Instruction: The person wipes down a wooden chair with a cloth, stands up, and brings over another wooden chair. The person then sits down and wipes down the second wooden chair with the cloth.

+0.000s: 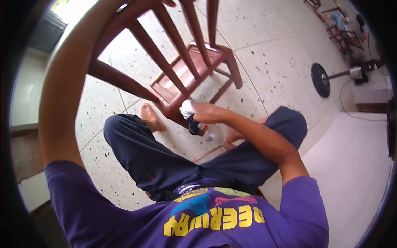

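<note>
A reddish-brown wooden chair (171,74) stands in front of me, its slatted back toward me. My left arm reaches up along the chair's back. The left hand (142,3) is mostly cut off by the top edge, with what look like its fingertips curled at the top rail. My right hand (209,113) is closed on a white cloth (187,108), pressed against the chair at the rear edge of the seat. Below it hang a dark blue piece of fabric (193,126) with a bit of red and a blurred whitish piece (213,134); whether they are one cloth I cannot tell.
My bare foot (151,118) rests on the speckled floor (264,53) beside the chair. A round black base on a pole (320,80) lies to the right, with a cable near it. Another person (340,20) and more wooden furniture (345,40) appear at the far right.
</note>
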